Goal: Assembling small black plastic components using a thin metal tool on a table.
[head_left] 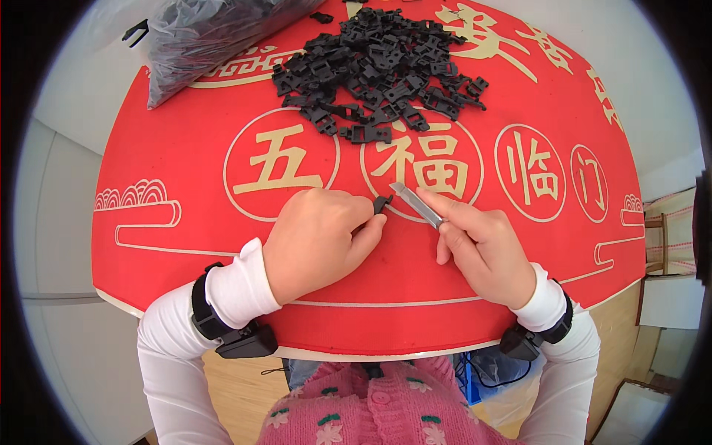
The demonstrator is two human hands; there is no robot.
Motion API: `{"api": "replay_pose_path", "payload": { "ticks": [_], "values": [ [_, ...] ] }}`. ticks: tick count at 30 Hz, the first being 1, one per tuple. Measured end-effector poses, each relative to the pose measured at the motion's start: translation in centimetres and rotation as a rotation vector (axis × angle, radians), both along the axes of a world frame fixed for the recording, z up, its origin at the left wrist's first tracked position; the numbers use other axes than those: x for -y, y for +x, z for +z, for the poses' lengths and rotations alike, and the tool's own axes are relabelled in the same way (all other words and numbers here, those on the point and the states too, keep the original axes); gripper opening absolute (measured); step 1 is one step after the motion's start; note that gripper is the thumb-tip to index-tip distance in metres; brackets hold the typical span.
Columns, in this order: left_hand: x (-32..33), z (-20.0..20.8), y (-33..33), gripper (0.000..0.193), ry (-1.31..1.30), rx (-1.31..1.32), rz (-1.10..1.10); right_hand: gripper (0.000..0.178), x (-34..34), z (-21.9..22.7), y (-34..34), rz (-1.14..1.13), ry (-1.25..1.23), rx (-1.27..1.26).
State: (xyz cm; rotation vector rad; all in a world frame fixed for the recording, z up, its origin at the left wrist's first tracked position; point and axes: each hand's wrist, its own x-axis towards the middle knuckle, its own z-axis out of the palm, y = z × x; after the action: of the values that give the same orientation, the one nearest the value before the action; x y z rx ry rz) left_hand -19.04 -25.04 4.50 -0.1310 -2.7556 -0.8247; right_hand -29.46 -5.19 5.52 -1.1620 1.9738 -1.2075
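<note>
Between the thumb and curled forefinger of my left hand (319,241) is a small black plastic buckle (381,204); only its tip shows past the fingers. My right hand (482,248) is closed around a utility knife (418,205) with a grey metal body. The blade end points up and left, close to the buckle but apart from it. Both hands are above the red mat, near its middle. Beyond them lies a heap of black plastic buckles (378,67), loosely piled with several at its near edge.
The red mat (415,319) with gold characters and white outlines covers the table. A clear plastic bag (200,44) of dark pieces lies at the far left, with a black buckle piece (136,33) beside it. Black straps with boxes (248,341) circle both wrists.
</note>
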Motion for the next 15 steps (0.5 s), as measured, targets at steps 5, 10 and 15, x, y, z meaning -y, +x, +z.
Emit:
{"api": "replay_pose_path", "payload": {
  "ticks": [5,10,15],
  "values": [
    [-0.05,0.05,0.18,0.019,0.028,0.021,-0.004,0.043,-0.07,-0.52,0.08,0.008,-0.016,-0.06],
    [-0.03,0.12,0.17,0.019,0.014,0.039,0.005,0.044,0.14,-0.52,-0.01,0.044,0.004,-0.168],
    [-0.05,0.16,0.15,0.02,0.032,0.035,0.005,0.045,0.24,-0.94,0.08,0.04,-0.014,-0.295]
  ]
}}
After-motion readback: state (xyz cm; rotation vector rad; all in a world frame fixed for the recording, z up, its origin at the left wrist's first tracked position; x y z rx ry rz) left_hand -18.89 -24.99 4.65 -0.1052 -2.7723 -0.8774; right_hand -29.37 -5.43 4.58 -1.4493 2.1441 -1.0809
